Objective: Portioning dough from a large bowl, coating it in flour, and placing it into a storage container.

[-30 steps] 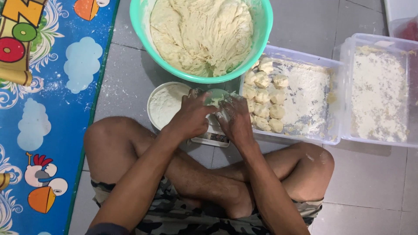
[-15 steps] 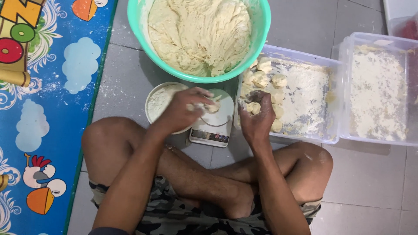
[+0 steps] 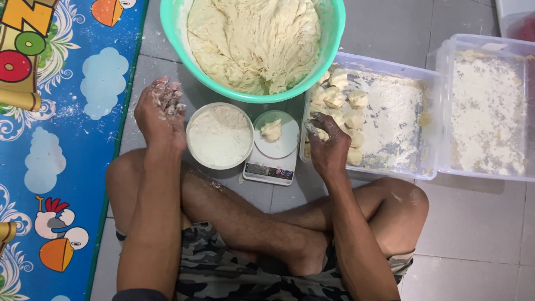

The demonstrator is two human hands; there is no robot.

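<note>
Since half a second ago: left hand (image 3: 160,114) swung off the scale (image 3: 271,161) to the left, fingers loosely curled, empty. Right hand (image 3: 327,146) down in the floured tray (image 3: 415,173), fingers closed on a dough piece (image 3: 320,134). Another dough lump (image 3: 271,130) sits on the scale between both hands, right hand nearer.

I note a mint-green bowl (image 3: 173,33) at upper centre holding pale cream dough (image 3: 253,42). A white round tub (image 3: 219,135) holds off-white flour. The scale (image 3: 272,159) is white. Clear trays (image 3: 423,139) at right are dusted white. At left, a blue mat (image 3: 56,139) shows clouds and cartoon birds. At the bottom, shorts (image 3: 223,267) show camouflage.
</note>
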